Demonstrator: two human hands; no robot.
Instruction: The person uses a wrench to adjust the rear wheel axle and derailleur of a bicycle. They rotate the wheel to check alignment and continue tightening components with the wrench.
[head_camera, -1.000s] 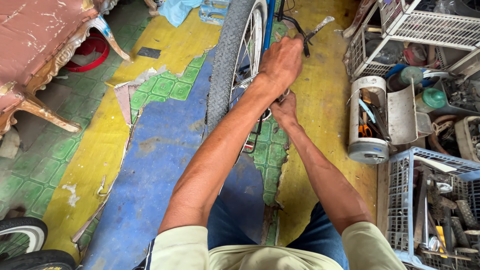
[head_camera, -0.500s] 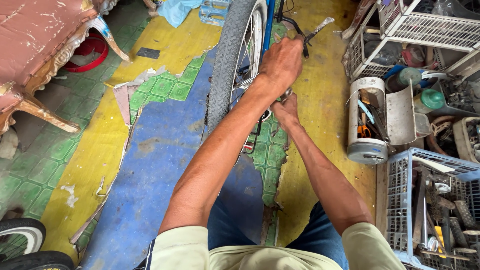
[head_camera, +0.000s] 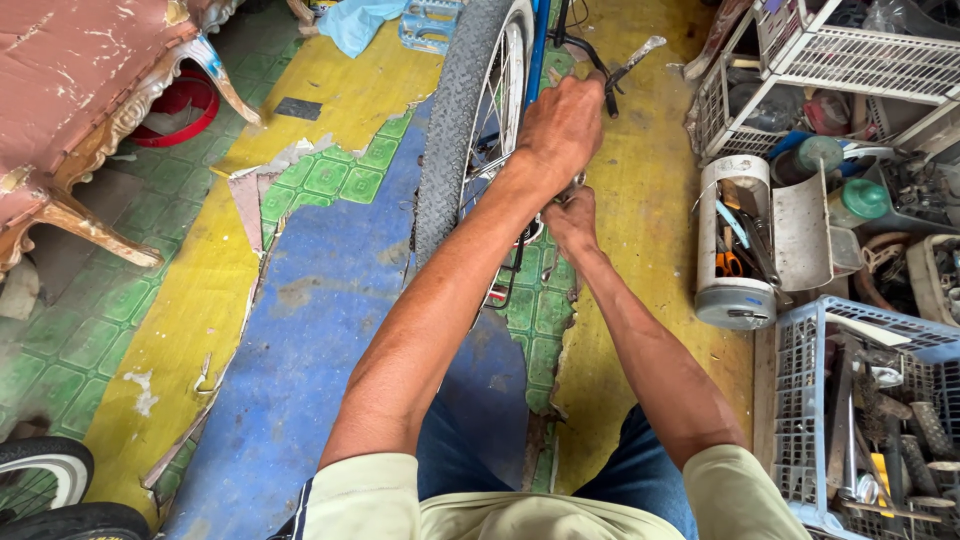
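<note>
A bicycle wheel (head_camera: 455, 130) with a grey tyre stands upright on the floor, held in a blue frame (head_camera: 540, 40). My left hand (head_camera: 560, 125) reaches across to the right side of the wheel. It is closed around a dark metal part of the bicycle beside a silver lever (head_camera: 640, 50). My right hand (head_camera: 572, 218) sits just below it at the wheel's hub. Its fingers are curled around a small metal piece, and the left hand partly hides them.
A white metal can of hand tools (head_camera: 735, 245) and a blue crate of parts (head_camera: 860, 420) stand at the right, with white wire shelves (head_camera: 850, 50) behind them. A worn pink sofa (head_camera: 70, 110) is at the left. Another tyre (head_camera: 45, 490) lies at the bottom left, on torn floor covering.
Both hands stay at the wheel's hub. The left hand has shifted very slightly, and the view has barely moved.
</note>
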